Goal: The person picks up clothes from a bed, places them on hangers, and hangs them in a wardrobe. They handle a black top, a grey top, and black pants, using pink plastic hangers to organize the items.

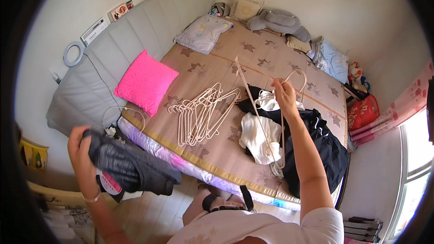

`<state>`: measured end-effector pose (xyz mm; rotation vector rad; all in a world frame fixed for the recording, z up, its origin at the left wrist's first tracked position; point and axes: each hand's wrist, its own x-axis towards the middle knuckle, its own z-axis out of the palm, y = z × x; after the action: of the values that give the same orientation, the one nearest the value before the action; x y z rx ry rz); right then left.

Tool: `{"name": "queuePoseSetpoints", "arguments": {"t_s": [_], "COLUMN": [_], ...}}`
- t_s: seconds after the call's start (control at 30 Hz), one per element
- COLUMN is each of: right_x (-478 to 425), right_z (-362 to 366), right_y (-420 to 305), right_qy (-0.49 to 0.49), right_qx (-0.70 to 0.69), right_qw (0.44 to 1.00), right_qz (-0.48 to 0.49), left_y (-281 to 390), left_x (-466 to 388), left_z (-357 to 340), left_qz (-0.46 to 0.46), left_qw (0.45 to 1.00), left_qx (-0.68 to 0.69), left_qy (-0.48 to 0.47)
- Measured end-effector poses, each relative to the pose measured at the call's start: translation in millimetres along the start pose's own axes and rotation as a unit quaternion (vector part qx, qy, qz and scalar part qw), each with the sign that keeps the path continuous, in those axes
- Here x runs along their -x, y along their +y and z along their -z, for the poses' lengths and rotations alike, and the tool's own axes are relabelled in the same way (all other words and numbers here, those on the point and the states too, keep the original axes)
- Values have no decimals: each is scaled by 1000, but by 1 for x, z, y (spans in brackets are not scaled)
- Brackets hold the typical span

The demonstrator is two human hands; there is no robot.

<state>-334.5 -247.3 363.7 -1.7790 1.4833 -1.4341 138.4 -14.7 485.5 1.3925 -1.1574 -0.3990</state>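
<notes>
My left hand (81, 152) grips a dark grey garment (132, 166) that hangs beside the near left corner of the bed. In my right hand (284, 91) is a light-coloured clothes hanger (282, 135), raised over the bed with its hook upward. Below it lie white garments (259, 135) and a black garment (315, 156) in a loose pile. Several more light hangers (200, 118) lie bunched together on the bed mat (230, 162), between the pink cushion and the clothes.
A pink cushion (145, 81) leans near the grey padded headboard (112, 51). Pillows (205, 34) and a grey plush toy (278, 22) line the far side. A red bag (364, 112) stands at the right, near the window. A cable runs down the headboard.
</notes>
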Motion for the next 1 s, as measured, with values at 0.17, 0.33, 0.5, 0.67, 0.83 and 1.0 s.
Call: {"name": "queuePoseSetpoints", "arguments": {"t_s": [0.17,0.33,0.5,0.67,0.83,1.0], "right_x": [32,72,75,58,68,83], "right_z": [64,104,138,187,159,102], "right_y": [-62,-82,-119,-137,-184,-213], "right_qy": [-212,-352,-253,-27,74,138], "right_qx": [-7,109,296,-47,-471,-521], "right_qw": [971,917,846,984,870,823], "right_qz": [111,155,365,172,124,179], "left_y": [45,72,99,109,104,110], "left_x": [-17,-49,-70,-85,-88,-80], "left_z": [-47,-81,-105,-144,-184,-229], "left_qz": [-30,-55,-97,-85,-59,-78], "left_qw": [997,996,992,990,989,987], "left_qx": [63,37,20,29,41,61], "left_qy": [13,-64,-83,-113,-126,-128]}}
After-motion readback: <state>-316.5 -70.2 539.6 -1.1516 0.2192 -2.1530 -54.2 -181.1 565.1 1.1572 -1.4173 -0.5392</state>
